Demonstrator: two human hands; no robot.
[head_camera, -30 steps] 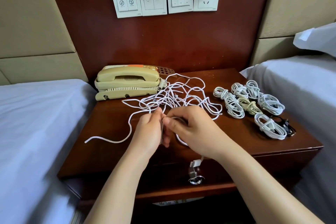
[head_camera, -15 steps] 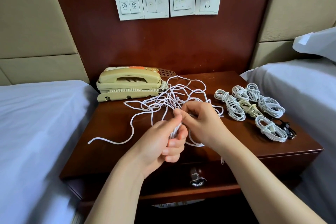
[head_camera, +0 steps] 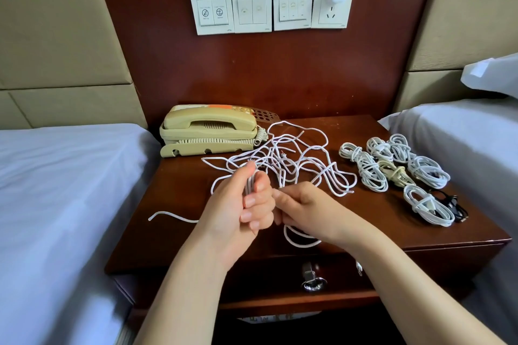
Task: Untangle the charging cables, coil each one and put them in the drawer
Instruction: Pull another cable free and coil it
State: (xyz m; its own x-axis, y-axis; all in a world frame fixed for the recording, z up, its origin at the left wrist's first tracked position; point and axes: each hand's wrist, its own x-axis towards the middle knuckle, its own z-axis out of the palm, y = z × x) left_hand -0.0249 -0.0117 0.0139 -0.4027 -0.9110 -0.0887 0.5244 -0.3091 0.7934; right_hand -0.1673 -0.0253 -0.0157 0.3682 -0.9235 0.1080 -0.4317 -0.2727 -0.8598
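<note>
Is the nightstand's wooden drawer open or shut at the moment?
Shut: the dark wooden drawer front with its metal ring pull sits back under the tabletop, no interior showing.

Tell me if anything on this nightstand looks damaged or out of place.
The white cable tangle sprawls across the nightstand, uncoiled beside neat coiled cables. A few loose ends look frayed, though too small to confirm. One end dangles over the front edge.

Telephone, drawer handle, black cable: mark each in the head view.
telephone (head_camera: 210,123), head view, on the handset.
drawer handle (head_camera: 308,272), head view, on the metal post.
black cable (head_camera: 458,213), head view, on its coiled bundle.
</note>
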